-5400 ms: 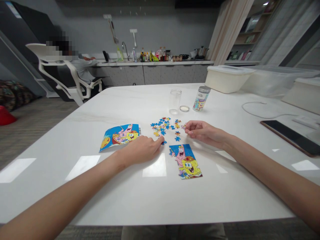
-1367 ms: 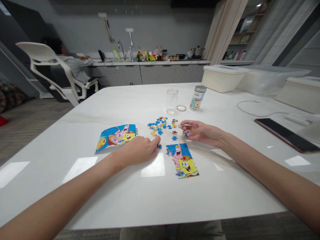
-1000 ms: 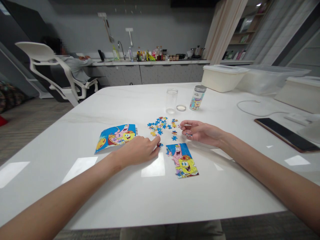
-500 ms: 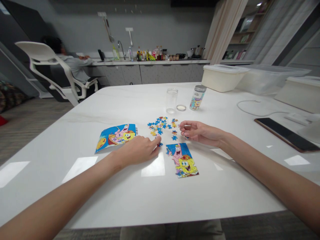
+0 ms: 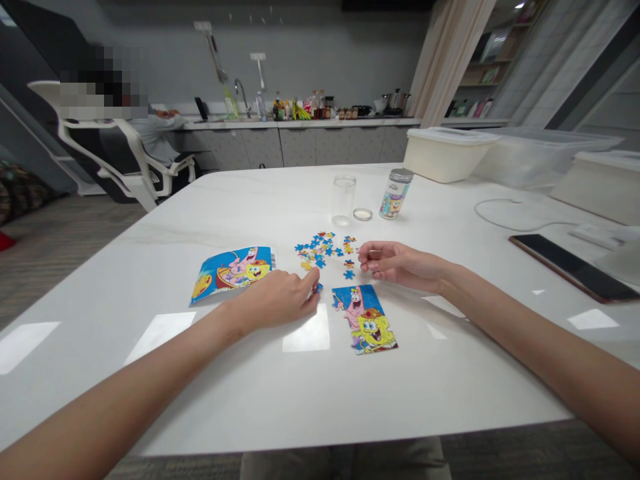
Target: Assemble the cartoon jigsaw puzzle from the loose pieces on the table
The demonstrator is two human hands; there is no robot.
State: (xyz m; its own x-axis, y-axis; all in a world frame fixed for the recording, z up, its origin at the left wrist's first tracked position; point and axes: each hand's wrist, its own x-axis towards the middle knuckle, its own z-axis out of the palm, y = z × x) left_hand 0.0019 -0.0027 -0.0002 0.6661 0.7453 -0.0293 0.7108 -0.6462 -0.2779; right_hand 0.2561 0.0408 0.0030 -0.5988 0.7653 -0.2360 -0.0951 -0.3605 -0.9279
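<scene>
My left hand [image 5: 283,295] rests on the white table [image 5: 240,393], its thumb and index finger closed on a small blue puzzle piece [image 5: 320,287]. To the right of the loose puzzle pieces [image 5: 320,249], my right hand [image 5: 395,265] is curled with fingers bent; whether something small is between its fingertips is hidden. Between and below the hands lies a joined puzzle section [image 5: 367,320] with a pink and a yellow cartoon figure. A few pieces [image 5: 349,269] lie just above it. The picture sheet [image 5: 233,272] lies left, partly behind my left hand.
Behind the pieces stand a clear jar [image 5: 343,202], a metal lid [image 5: 363,214] and a printed canister [image 5: 395,195]. On the right are a phone [image 5: 575,267], a cable [image 5: 520,221] and storage boxes [image 5: 445,155]. A person sits in a chair [image 5: 135,160] at the back left.
The blue piece at my left fingertips has shifted slightly, and the fingers have closed on it. The piece earlier visible under my right fingers no longer shows. Both hands stay nearly in place.
</scene>
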